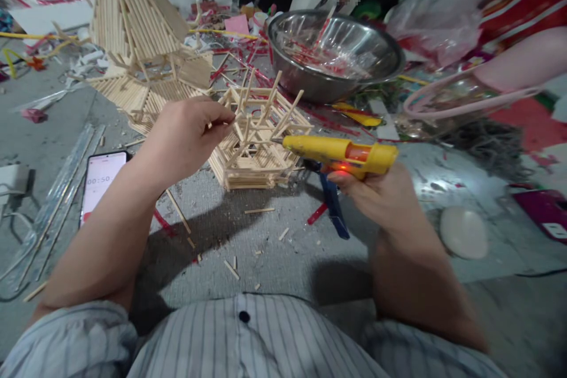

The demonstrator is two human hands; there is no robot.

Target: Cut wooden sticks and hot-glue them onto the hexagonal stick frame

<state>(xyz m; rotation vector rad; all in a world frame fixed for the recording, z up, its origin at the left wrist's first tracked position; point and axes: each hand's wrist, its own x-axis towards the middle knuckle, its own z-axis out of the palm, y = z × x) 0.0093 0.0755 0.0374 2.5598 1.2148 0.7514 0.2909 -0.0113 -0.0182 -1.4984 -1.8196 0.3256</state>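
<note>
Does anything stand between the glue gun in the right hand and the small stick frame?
Nothing visible does: the yellow glue gun in the right hand has its nozzle at the right side of the stick frame. The left hand is at the opposite side.

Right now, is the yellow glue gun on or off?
On, it appears: a red light glows on the glue gun, right by the fingers of the right hand.
</note>
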